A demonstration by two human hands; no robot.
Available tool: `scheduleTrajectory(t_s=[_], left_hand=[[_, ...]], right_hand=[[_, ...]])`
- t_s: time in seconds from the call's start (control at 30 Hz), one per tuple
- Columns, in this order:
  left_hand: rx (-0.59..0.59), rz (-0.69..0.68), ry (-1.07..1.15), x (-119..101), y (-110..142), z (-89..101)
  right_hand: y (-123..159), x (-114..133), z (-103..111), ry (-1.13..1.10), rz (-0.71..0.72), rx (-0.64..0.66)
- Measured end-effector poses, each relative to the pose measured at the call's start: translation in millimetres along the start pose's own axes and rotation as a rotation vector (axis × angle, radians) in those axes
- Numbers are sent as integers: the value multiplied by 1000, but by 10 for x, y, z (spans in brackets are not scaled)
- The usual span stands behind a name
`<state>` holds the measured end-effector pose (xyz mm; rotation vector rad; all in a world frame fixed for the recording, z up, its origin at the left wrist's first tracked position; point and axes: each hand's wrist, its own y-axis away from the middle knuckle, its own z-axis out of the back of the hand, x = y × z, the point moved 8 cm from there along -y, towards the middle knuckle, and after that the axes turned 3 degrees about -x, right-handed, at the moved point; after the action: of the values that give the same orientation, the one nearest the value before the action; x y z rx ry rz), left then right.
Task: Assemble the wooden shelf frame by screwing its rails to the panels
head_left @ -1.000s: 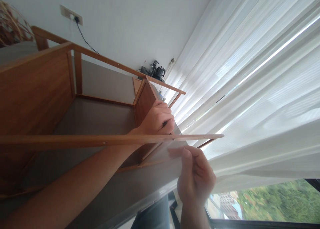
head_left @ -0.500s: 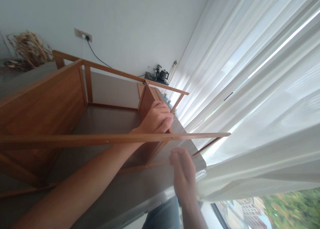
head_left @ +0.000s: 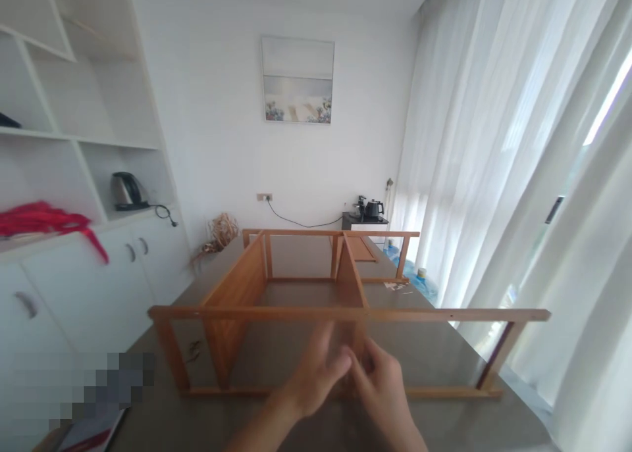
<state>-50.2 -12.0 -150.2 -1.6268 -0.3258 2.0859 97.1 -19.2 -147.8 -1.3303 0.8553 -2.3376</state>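
An unfinished wooden frame (head_left: pixel 276 314) of honey-coloured rails and panels lies on a grey tabletop (head_left: pixel 434 366). My left hand (head_left: pixel 318 373) and my right hand (head_left: pixel 380 389) meet in front of the near rail, close to the lower end of a central wooden panel (head_left: pixel 351 281). Their fingertips nearly touch there. Blur and the fingers hide whether anything small lies between them. A second wooden panel (head_left: pixel 232 294) stands to the left, joined to the rails.
White shelves and cabinets (head_left: pixel 99 294) with a kettle (head_left: pixel 126 192) and red cloth (head_left: pixel 44 222) line the left. Sheer curtains (head_left: pixel 494 143) hang along the right. Small scraps (head_left: pixel 397 285) lie on the tabletop. A black cabinet (head_left: pixel 364 222) stands at the back.
The view has swung from steeply tilted to nearly level, showing much more of the room. My hands have come closer together, from separate spots along the frame to the central panel's near end.
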Motion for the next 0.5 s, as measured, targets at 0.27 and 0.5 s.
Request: scheduleTrajectory(t_s=[0.27, 0.5], left_hand=[[-112, 63, 93, 57, 234, -468], [-219, 100, -40, 266, 309, -480]], right_hand=[[86, -154, -113, -148, -64, 163], [269, -313, -152, -222, -123, 265]])
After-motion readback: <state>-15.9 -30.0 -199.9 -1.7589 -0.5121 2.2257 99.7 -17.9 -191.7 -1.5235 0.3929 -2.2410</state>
